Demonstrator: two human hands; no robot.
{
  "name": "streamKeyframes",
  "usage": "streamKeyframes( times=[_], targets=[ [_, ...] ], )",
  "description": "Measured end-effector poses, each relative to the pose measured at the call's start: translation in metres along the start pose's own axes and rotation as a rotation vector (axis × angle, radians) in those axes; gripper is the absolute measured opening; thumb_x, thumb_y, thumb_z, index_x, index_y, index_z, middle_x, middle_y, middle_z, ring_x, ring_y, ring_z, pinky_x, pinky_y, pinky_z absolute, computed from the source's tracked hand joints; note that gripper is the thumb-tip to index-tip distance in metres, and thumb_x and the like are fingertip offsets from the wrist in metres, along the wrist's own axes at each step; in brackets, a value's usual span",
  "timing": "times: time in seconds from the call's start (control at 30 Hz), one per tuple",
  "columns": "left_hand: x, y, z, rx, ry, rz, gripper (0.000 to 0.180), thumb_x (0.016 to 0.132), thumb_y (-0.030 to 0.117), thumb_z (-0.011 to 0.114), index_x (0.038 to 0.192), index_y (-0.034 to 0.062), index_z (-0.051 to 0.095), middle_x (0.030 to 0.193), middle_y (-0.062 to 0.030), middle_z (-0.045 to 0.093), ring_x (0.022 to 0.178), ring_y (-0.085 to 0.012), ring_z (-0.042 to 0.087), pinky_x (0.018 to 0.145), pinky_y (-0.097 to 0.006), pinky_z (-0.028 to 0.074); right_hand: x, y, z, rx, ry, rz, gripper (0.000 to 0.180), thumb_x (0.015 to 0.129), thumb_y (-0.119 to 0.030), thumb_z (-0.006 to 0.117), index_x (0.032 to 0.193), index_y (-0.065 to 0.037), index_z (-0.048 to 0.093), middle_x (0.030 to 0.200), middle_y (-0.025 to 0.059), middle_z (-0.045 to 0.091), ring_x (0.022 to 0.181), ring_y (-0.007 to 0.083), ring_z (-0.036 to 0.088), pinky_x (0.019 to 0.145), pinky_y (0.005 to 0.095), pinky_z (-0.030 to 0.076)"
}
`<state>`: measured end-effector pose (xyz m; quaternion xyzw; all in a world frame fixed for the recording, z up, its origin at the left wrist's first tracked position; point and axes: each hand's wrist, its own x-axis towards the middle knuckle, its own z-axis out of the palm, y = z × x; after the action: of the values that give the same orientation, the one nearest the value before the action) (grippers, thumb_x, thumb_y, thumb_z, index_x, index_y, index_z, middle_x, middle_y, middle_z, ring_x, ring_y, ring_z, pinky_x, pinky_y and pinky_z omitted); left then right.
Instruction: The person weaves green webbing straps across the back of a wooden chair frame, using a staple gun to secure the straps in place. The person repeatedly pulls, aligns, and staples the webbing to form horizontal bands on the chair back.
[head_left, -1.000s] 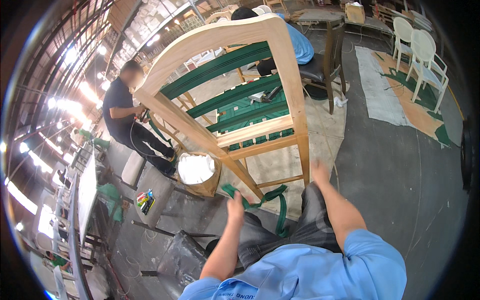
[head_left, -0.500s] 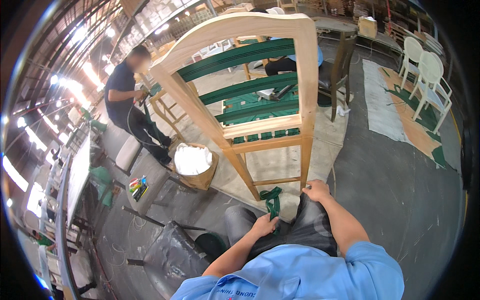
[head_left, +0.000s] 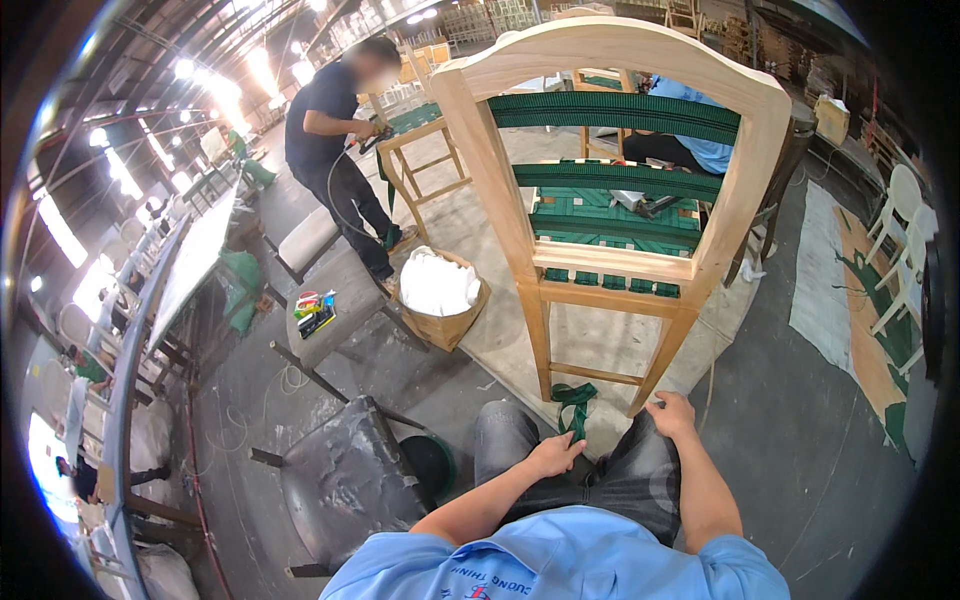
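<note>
In front of me stands a bare wooden chair frame (head_left: 615, 295), its back towards me. Dark green webbing straps (head_left: 615, 112) run across its open back, and woven green webbing (head_left: 648, 219) covers the seat. My left hand (head_left: 556, 455), between my knees, is closed on a loose green webbing strap (head_left: 574, 398), which loops up by the foot of the chair's left leg. Over my right knee, my right hand (head_left: 674, 414) has its fingers drawn together close to the foot of the right leg. Whatever is in those fingers, if anything, is too small to make out.
A box of white stuffing (head_left: 440, 300) stands left of the chair frame. Beyond it a person (head_left: 335, 140) works on another wooden frame. A grey seat (head_left: 335, 305) holds small tools, and a black padded chair (head_left: 350, 490) is at my left. White chairs (head_left: 905, 260) stand far right.
My view has turned left, so the chair frame sits further right in the picture. The left hand still grips the strap. The right hand's fingers have drawn together near the chair leg.
</note>
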<state>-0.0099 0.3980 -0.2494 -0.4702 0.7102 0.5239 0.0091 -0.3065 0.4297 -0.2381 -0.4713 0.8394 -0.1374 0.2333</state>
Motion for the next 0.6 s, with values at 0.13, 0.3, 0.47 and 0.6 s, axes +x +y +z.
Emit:
streamKeyframes(
  times=[0.13, 0.3, 0.47, 0.6],
  targets=[
    [0.002, 0.001, -0.005, -0.014, -0.021, 0.011, 0.080, 0.108, 0.054, 0.050, 0.157, -0.0084, 0.039, 0.079, -0.0135, 0.074, 0.072, -0.0252, 0.074, 0.072, -0.039, 0.059, 0.004, 0.004, 0.004, 0.004, -0.011, -0.002, 0.052, 0.094, -0.048, 0.070, 0.137, -0.018, 0.072, 0.142, 0.0122, 0.066, 0.136, 0.0325, 0.058, 0.114, 0.0481, 0.044],
    [0.008, -0.001, -0.006, -0.060, -0.013, 0.009, 0.066, 0.108, 0.055, 0.051, 0.134, -0.0055, 0.057, 0.080, -0.0132, 0.074, 0.071, -0.0241, 0.074, 0.071, -0.038, 0.059, 0.007, 0.002, 0.005, -0.042, 0.019, -0.025, 0.055, 0.093, -0.052, 0.068, 0.135, -0.017, 0.073, 0.141, 0.0150, 0.067, 0.132, 0.0341, 0.061, 0.110, 0.0467, 0.048],
    [0.013, -0.004, -0.004, 0.035, 0.054, 0.067, 0.056, 0.108, 0.053, 0.054, 0.110, -0.0013, 0.066, 0.078, -0.0124, 0.072, 0.071, -0.0232, 0.073, 0.068, -0.039, 0.056, 0.005, -0.006, -0.003, 0.007, -0.113, 0.004, 0.062, 0.091, -0.057, 0.069, 0.137, -0.015, 0.071, 0.143, 0.0169, 0.065, 0.138, 0.0343, 0.057, 0.114, 0.0486, 0.046],
    [0.013, 0.005, 0.016, -0.291, -0.035, 0.032, 0.044, 0.111, 0.039, 0.054, 0.116, -0.0037, 0.063, 0.072, -0.0112, 0.070, 0.060, -0.0199, 0.069, 0.059, -0.035, 0.057, -0.006, 0.010, 0.002, -0.091, -0.129, -0.059, 0.059, 0.097, -0.055, 0.063, 0.140, -0.014, 0.067, 0.155, 0.0165, 0.053, 0.148, 0.0368, 0.042, 0.119, 0.0612, 0.034]
  ],
)
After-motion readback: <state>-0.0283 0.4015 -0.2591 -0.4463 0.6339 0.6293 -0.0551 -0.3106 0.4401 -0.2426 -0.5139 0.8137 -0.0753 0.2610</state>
